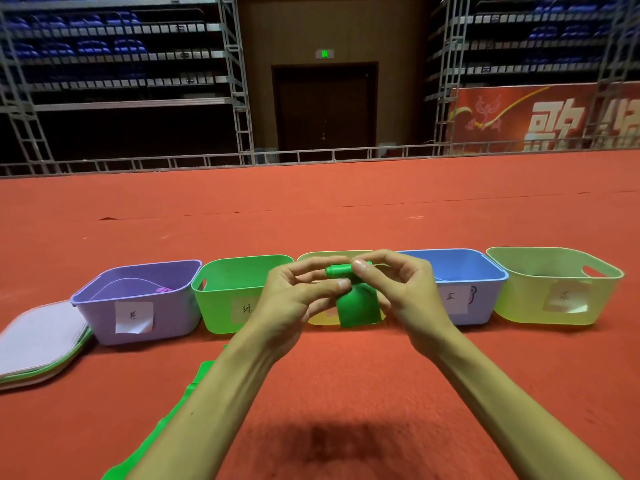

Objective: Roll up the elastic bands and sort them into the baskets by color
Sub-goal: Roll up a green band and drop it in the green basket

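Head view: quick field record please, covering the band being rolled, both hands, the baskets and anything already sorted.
band: green band, partly rolled, tail hanging
left hand: pinches the rolled end
right hand: pinches the rolled end
baskets, left to right: purple basket, green basket, yellow basket, blue basket, pale green basket
sorted: purple roll in purple basket
floor: green strip beneath left arm

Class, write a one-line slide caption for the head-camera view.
Left hand and right hand roll a green elastic band, held up before a row of five baskets on red carpet.
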`<state>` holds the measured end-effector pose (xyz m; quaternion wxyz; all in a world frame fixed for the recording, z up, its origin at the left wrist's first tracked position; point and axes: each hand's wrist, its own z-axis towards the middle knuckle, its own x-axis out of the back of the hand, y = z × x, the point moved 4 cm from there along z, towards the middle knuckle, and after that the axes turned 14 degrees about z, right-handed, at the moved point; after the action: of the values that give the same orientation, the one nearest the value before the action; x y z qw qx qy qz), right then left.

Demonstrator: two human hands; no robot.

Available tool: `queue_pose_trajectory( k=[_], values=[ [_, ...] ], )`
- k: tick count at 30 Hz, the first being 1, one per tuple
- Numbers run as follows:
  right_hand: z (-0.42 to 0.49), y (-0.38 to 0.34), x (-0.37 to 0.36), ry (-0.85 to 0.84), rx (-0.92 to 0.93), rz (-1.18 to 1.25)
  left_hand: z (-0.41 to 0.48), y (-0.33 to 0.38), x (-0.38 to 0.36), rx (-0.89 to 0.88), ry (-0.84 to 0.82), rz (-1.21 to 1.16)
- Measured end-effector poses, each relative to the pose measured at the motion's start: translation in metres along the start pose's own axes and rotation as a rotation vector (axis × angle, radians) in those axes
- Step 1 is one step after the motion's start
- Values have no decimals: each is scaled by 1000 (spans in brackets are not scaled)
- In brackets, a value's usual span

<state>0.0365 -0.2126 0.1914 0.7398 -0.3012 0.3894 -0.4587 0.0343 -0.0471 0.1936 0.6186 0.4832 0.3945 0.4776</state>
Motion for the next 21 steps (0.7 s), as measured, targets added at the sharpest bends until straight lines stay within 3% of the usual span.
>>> queue_pose_trajectory(
  k=[7,15,21],
  values=[
    [-4,6,2,-51,-43,-1,1,-2,4,101,-18,-55],
    [2,14,-10,-32,-22,-20,-3,-4,18,17,87,-17],
    [2,11,-23,-99,14,-22,-9,-6,26,97,56,-88]
  ],
)
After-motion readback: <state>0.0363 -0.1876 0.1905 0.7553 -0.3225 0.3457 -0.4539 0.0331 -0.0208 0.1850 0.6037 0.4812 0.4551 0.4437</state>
